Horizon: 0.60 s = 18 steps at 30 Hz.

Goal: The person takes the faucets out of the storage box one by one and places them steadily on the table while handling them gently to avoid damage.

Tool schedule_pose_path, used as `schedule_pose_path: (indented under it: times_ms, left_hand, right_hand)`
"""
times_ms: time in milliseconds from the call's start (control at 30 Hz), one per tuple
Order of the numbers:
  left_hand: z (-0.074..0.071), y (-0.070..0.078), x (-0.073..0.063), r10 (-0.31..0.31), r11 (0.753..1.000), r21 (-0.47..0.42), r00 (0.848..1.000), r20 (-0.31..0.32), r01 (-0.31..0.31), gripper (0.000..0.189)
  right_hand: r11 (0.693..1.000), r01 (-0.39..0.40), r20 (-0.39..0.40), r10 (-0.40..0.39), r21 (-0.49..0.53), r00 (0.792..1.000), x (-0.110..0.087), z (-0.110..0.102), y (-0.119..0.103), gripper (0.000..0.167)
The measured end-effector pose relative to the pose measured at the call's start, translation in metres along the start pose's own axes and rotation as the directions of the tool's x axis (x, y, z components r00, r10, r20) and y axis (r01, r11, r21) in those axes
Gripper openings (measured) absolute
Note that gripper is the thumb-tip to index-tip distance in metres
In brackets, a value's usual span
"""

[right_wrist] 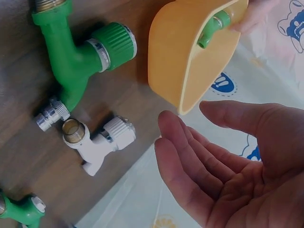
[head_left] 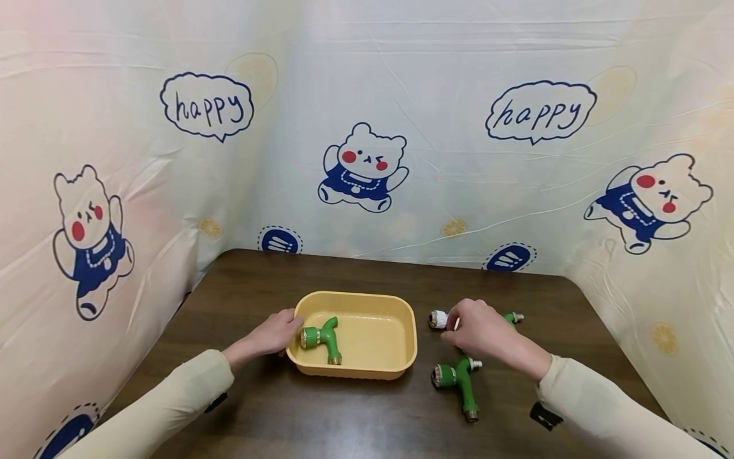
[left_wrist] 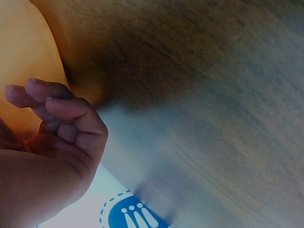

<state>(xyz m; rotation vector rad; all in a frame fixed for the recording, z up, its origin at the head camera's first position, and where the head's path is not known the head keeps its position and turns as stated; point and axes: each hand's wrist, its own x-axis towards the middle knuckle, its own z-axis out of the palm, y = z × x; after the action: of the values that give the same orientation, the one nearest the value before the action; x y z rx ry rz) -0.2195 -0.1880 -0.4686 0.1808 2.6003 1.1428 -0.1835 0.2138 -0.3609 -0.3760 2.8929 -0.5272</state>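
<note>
My left hand grips the left rim of a yellow plastic basin, and its fingers look curled at the basin wall in the left wrist view. A green faucet lies inside the basin, near that hand. My right hand hovers by a white faucet, partly hidden behind it in the head view. In the right wrist view the fingers are relaxed, hold nothing, and stay apart from the white faucet. Closer to me, a second green faucet lies on the table.
Past my right hand a further green faucet shows only its end; the hand covers the rest. Everything stands on a dark wooden table. A printed white curtain closes off the back and both sides.
</note>
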Motion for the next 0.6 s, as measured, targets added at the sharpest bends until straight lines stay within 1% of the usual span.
schedule_pose_path:
  times_ms: [367,600]
  left_hand:
    - [-0.001,0.002,0.0,0.006,1.0,0.006,1.0,0.0,-0.006,0.033]
    - [-0.001,0.001,0.0,0.006,1.0,0.005,1.0,0.003,-0.006,0.034]
  right_hand:
    - [1.0,0.016,-0.007,-0.016,0.004,1.0,0.007,-0.001,-0.009,0.014]
    - [0.996,0.085,-0.024,-0.085,-0.002,0.996,0.011,-0.001,-0.014,0.016]
